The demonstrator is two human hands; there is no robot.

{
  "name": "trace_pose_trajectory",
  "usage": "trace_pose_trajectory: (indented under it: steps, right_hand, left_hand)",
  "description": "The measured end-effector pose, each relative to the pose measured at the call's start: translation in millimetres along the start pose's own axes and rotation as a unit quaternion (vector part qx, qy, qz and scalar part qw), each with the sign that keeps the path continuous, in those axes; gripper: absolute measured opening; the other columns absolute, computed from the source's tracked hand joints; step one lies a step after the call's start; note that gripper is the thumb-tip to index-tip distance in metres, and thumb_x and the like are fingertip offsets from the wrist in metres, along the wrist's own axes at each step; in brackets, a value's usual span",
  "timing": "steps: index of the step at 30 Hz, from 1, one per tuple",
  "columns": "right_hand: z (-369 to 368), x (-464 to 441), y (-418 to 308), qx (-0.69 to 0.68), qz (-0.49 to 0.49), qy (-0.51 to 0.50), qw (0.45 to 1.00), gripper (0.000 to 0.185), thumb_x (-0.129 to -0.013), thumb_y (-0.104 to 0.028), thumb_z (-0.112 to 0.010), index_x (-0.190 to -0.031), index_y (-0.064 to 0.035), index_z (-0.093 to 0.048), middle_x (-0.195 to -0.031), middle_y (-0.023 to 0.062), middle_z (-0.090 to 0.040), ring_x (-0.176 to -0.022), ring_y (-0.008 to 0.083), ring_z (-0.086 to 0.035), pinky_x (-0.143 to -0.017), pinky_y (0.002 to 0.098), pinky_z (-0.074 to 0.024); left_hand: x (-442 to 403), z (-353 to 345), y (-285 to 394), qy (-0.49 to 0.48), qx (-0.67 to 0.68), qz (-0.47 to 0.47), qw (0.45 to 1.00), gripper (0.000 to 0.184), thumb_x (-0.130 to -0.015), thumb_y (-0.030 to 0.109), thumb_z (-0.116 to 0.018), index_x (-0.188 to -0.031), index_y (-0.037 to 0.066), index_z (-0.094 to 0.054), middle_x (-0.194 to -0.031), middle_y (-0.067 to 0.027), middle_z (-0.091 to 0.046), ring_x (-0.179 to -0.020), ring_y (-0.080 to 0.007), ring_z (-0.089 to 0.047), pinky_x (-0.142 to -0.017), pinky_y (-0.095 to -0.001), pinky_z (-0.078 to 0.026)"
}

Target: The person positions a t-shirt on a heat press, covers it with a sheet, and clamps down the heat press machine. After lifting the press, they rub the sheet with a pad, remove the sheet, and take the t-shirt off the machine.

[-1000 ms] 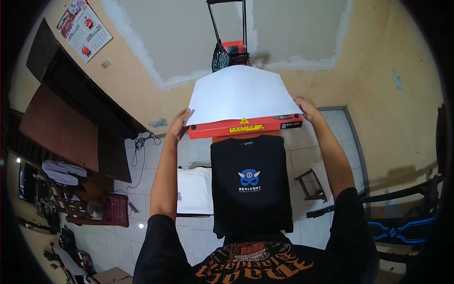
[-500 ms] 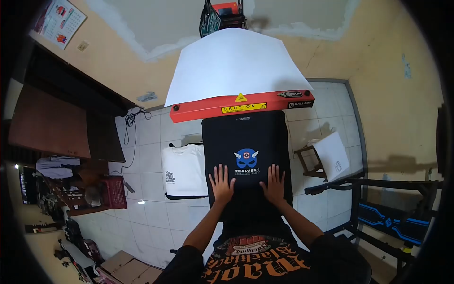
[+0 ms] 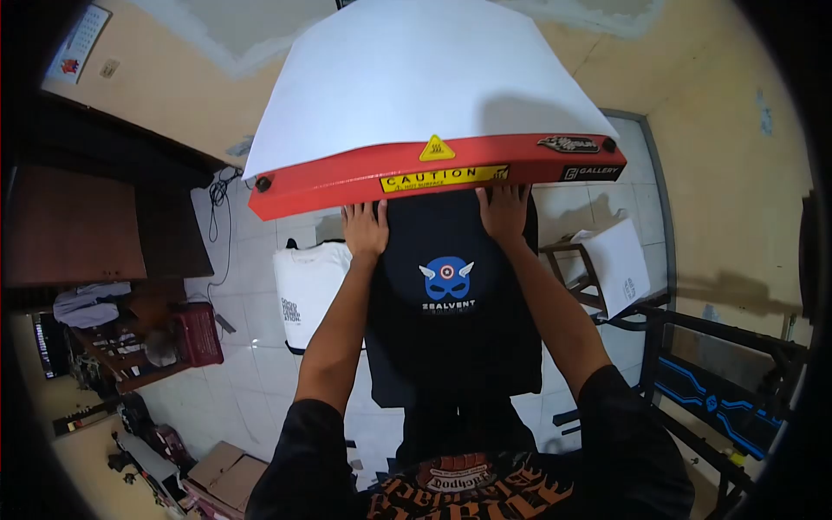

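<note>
A black shirt (image 3: pixel 451 347) with a blue winged mask print lies flat in front of me. My left hand (image 3: pixel 365 230) rests on its upper left edge, fingers spread and holding nothing. On the upper right edge lies my right hand (image 3: pixel 504 214), also flat, its fingertips partly hidden under the front of a red machine (image 3: pixel 329 186) marked CAUTION. A large white sheet (image 3: pixel 425 78) covers the top of that machine.
Left of the black shirt is a white printed shirt (image 3: pixel 310 286). On the right stand a stool (image 3: pixel 582 276) with a white printed cloth (image 3: pixel 620 264) and a black metal frame (image 3: pixel 719 325). A black cable (image 3: pixel 221 204) lies on the floor at left.
Both hands left the white sheet, came down onto the black shirt, then slid up to its top edge by the red machine. The view has moved closer to the machine.
</note>
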State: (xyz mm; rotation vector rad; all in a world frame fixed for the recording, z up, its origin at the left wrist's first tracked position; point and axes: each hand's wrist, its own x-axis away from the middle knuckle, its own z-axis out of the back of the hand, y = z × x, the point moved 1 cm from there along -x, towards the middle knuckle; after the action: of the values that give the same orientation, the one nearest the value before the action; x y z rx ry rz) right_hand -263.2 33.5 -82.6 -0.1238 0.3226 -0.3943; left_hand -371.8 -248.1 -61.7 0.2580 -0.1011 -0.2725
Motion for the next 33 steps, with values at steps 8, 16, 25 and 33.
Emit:
trace_pose_trajectory:
  steps: [8,16,25,33]
  right_hand:
    - [4.6,33.0,38.7,0.012,-0.026,-0.014,0.999,0.069,-0.109,-0.045,-0.042,-0.162,-0.0032,-0.03,-0.169,0.0149,-0.031,-0.158,0.0357,-0.023,-0.125,0.0649,-0.0119]
    - [103.9,242.9,13.6,-0.052,-0.012,-0.168,0.984,0.072,-0.106,-0.042,-0.048,-0.161,0.0002,-0.029,-0.169,0.0192,-0.028,-0.158,0.0375,-0.022,-0.124,0.0661,-0.0105]
    - [103.8,240.7,-19.5,-0.063,0.107,-0.139,0.983,0.07,-0.103,-0.037,-0.056,-0.158,0.0012,-0.035,-0.165,0.0222,-0.033,-0.155,0.0402,-0.027,-0.123,0.0674,-0.0165]
    - [72.4,157.8,-146.8,-0.07,0.257,-0.124,0.956,0.065,-0.104,-0.044,-0.051,-0.155,-0.006,-0.043,-0.165,0.0152,-0.037,-0.154,0.0374,-0.029,-0.124,0.0604,-0.0207]
  left_hand:
    - [46.1,-9.2,-32.0,0.106,0.148,-0.019,0.983,0.062,-0.111,0.04,-0.039,-0.163,0.008,-0.03,-0.166,-0.0268,-0.027,-0.149,-0.0475,-0.033,-0.121,-0.048,-0.033]
    - [231.2,-2.2,-39.8,0.074,0.142,0.03,0.987,0.06,-0.11,0.031,-0.045,-0.163,0.007,-0.03,-0.163,-0.0323,-0.029,-0.141,-0.0506,-0.043,-0.112,-0.0477,-0.043]
    - [418.3,-59.7,-104.9,-0.014,0.545,0.348,0.763,0.066,-0.113,0.049,-0.037,-0.132,-0.01,-0.062,-0.114,-0.0161,-0.071,-0.109,-0.0229,-0.066,-0.1,-0.0342,-0.048]
    - [430.0,-50.9,-124.2,-0.05,0.554,0.366,0.746,0.05,-0.108,0.049,-0.054,-0.086,0.006,-0.065,-0.079,0.0038,-0.058,-0.072,-0.0069,-0.048,-0.066,-0.0253,-0.043]
